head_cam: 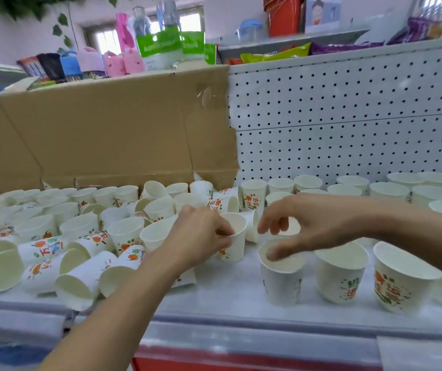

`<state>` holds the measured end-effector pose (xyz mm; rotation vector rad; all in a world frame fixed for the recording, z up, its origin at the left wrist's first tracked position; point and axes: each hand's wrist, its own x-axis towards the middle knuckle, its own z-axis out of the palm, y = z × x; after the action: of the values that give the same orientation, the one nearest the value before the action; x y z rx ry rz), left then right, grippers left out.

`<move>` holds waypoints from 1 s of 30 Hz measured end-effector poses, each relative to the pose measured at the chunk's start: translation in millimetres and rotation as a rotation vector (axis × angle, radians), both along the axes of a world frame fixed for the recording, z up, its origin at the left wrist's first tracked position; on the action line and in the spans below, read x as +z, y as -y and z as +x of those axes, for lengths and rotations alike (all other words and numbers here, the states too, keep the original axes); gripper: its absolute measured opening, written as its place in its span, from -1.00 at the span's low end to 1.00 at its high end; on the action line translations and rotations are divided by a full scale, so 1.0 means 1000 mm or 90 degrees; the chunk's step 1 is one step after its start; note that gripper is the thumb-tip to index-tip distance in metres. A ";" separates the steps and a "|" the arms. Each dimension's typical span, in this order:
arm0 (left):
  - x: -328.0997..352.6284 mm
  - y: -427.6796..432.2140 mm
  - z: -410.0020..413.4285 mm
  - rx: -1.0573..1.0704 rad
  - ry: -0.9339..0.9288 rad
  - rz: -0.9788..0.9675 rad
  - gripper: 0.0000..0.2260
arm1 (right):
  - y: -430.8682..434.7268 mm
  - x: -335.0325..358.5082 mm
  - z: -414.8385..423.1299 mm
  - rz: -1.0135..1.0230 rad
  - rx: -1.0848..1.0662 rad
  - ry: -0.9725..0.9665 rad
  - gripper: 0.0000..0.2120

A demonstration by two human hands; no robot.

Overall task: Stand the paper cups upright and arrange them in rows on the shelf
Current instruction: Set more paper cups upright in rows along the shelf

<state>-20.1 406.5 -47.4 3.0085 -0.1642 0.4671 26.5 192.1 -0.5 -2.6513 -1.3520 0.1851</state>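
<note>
Left hand [201, 231] pinches the rim of an upright cup [234, 247] at mid-shelf [227, 295]. Right hand [308, 223] hangs over the front cup [281, 279], fingers loose and gripping nothing. Tipped cups [75, 263] lie heaped to the left. Judged light, thin-walled, easily crushed or toppled; take gently at the rim.

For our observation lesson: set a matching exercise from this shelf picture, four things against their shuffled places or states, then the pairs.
1 white printed paper cup in the left hand
2 brown cardboard sheet
3 white perforated metal panel
4 red plastic bucket

A on the top shelf
B behind the toppled cups
C pinched at its rim
D behind the upright rows

Pairs: 1-C, 2-B, 3-D, 4-A
</note>
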 end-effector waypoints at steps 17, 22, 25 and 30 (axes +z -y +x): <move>-0.004 0.002 -0.026 -0.067 -0.027 -0.050 -0.88 | -0.083 -0.015 0.113 -0.050 0.122 0.270 -0.87; -0.001 0.006 -0.026 -0.044 -0.072 0.005 -0.84 | -0.084 -0.008 0.124 -0.070 0.115 0.197 -0.88; 0.002 0.005 -0.026 -0.043 -0.090 0.003 -0.85 | -0.087 -0.009 0.129 -0.071 0.119 0.140 -0.89; 0.007 0.008 -0.031 -0.050 -0.108 0.015 -0.86 | -0.090 -0.009 0.130 -0.097 0.141 0.089 -0.82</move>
<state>-50.8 398.8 -40.1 3.0320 -0.2748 0.2037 156.2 281.9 -9.9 -2.6743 -1.7435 0.1361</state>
